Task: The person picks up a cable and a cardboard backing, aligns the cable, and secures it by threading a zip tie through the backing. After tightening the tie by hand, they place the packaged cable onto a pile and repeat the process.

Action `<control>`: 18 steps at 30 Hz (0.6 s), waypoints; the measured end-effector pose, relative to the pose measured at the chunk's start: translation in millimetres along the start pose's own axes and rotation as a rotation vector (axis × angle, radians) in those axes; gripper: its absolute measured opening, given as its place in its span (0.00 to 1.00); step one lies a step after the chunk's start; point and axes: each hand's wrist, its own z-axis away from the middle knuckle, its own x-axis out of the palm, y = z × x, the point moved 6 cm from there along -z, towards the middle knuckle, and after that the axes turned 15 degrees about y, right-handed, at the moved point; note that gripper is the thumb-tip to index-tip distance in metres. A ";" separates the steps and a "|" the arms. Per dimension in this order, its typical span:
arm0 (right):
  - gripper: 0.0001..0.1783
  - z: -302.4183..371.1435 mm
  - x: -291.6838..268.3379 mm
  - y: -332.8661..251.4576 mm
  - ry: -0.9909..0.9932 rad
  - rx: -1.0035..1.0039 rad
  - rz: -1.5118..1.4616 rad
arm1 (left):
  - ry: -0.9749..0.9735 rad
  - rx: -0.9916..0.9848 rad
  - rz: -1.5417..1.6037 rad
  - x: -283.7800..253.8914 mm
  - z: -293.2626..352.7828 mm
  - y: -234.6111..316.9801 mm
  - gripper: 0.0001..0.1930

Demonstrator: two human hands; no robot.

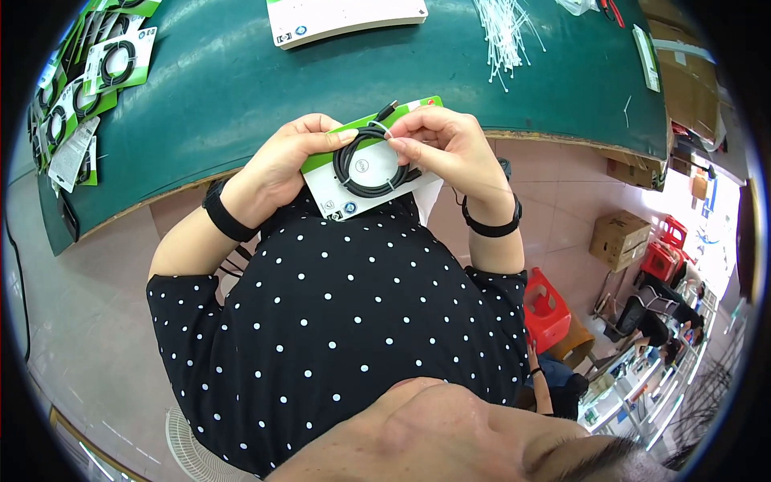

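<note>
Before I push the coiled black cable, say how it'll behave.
The coiled black cable probably bends readily, given its smooth round loops. Its plug juts past the coil, so it might wobble or snag. The flat card behind looks thin and may flex.

Backing card (321, 186): white, with a bright green band | cable (341, 167): black throughout | tie (380, 125): white | tabletop (201, 88): deep green | loose ties (502, 36): white | card stack (353, 18): white, bearing a small blue disc | packaged cables (106, 68): black, upon green-and-white cards (144, 48) | shirt (321, 321): black, patterned with white polka dots | wristbands (222, 213): black | nearest stool (550, 325): red | carton (620, 241): brown
</note>
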 end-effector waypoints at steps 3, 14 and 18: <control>0.10 -3.7 1.4 -1.8 0.100 -0.035 -0.061 | -0.018 0.000 -0.002 1.7 1.4 2.7 0.04; 0.06 -2.0 2.4 5.5 0.093 -0.046 -0.042 | -0.009 -0.028 0.023 -2.9 -4.6 -3.8 0.04; 0.05 -4.1 0.8 2.9 0.171 -0.229 0.039 | -0.030 -0.022 0.025 -1.3 -4.8 -2.9 0.04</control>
